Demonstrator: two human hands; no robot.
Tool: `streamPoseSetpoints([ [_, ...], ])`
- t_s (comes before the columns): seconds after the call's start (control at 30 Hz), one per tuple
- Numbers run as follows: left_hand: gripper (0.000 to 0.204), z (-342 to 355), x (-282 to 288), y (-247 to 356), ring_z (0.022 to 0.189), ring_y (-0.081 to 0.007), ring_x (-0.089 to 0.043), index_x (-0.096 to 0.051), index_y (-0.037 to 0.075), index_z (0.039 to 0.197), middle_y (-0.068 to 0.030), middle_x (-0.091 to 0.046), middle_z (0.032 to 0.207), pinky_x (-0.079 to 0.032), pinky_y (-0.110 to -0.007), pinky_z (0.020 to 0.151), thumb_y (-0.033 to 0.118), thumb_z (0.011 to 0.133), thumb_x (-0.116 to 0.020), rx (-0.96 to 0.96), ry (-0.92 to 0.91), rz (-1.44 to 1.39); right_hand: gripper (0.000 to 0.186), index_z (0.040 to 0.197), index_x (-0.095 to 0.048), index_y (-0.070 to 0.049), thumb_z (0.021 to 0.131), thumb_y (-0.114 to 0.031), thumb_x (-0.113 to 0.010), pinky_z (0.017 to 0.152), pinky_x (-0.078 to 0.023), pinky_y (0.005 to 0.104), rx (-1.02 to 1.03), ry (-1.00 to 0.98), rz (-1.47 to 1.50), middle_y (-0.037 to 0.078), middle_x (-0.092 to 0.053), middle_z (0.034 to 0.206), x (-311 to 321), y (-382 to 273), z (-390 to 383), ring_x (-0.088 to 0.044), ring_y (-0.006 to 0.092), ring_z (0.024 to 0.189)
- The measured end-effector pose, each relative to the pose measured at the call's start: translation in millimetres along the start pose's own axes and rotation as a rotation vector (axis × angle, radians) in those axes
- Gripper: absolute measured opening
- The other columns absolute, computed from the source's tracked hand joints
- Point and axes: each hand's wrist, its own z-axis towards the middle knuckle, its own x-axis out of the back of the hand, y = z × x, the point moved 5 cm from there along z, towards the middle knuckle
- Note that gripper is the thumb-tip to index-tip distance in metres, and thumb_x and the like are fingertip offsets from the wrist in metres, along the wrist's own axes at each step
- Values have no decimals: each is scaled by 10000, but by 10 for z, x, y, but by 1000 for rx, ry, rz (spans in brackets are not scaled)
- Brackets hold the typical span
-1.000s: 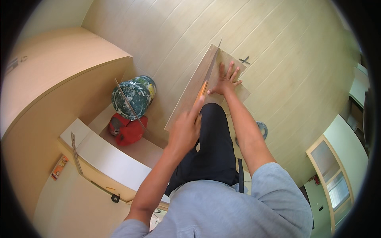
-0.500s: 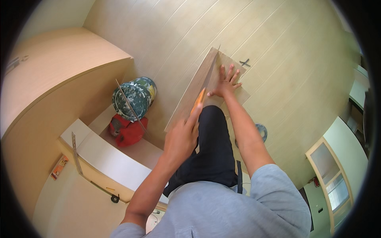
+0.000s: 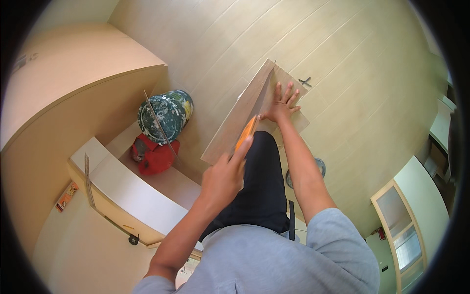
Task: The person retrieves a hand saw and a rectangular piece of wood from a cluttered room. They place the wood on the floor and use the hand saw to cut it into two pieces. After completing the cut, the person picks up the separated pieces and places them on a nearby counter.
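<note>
My left hand point(image 3: 224, 180) is closed round the orange handle of a handsaw point(image 3: 246, 133). The saw's thin blade runs away from me along a wood-coloured board point(image 3: 227, 127), its tip just past the board's far edge. On the same board, to the right of the blade, my right hand point(image 3: 281, 109) lies flat with its fingers spread, pressing down. My knee in black trousers point(image 3: 264, 154) rests against the board's near side. How deep the blade sits in the wood cannot be made out.
Left of the board stand a paint-spattered bucket point(image 3: 164, 120) with a thin strip across it and a red bag point(image 3: 156, 158). A white-topped panel point(image 3: 132, 196), a tape measure point(image 3: 133, 239) and a large cabinet point(image 3: 93, 98) lie farther left. A black cross-shaped piece point(image 3: 304, 81) is on the floor.
My left hand has drawn the saw back a little toward me. The right hand stays flat on the board. The whole view has shifted slightly.
</note>
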Motion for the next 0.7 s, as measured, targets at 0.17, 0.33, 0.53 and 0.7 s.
streamPoseSetpoints([
  [0.17, 659, 161, 19, -53, 983, -448, -696, -447, 302, 1658, -246, -714, 1050, -540, -554, 846, 135, 1047, -629, -40, 3, -32, 1715, 1737, 190, -327, 555, -583, -1027, 1184, -85, 879, 19, 9, 15, 153, 377, 1762, 2, 5, -9, 314, 497, 1608],
  [0.33, 611, 898, -236, -7, 889, -457, -691, -454, 294, 1644, -241, -692, 961, -531, -572, 786, 170, 1067, -613, -182, 158, -105, 1710, 1736, 191, -328, 562, -581, -1026, 1189, -89, 874, -4, -8, -2, 151, 380, 1761, 63, 3, -31, 311, 497, 1609],
  [0.53, 684, -213, 68, -99, 942, -461, -702, -454, 287, 1655, -227, -724, 1036, -562, -532, 836, 86, 1029, -641, -31, 17, -73, 1703, 1737, 192, -320, 574, -581, -1023, 1190, -92, 871, -5, -7, -16, 155, 377, 1761, 71, -43, -56, 308, 493, 1612],
  [0.7, 682, 491, -125, -57, 892, -479, -704, -438, 285, 1658, -248, -727, 979, -549, -570, 808, 83, 1035, -629, -130, 92, -75, 1703, 1736, 194, -326, 574, -592, -1021, 1188, -92, 874, 2, 0, -5, 159, 375, 1761, 43, -17, -33, 306, 498, 1611],
])
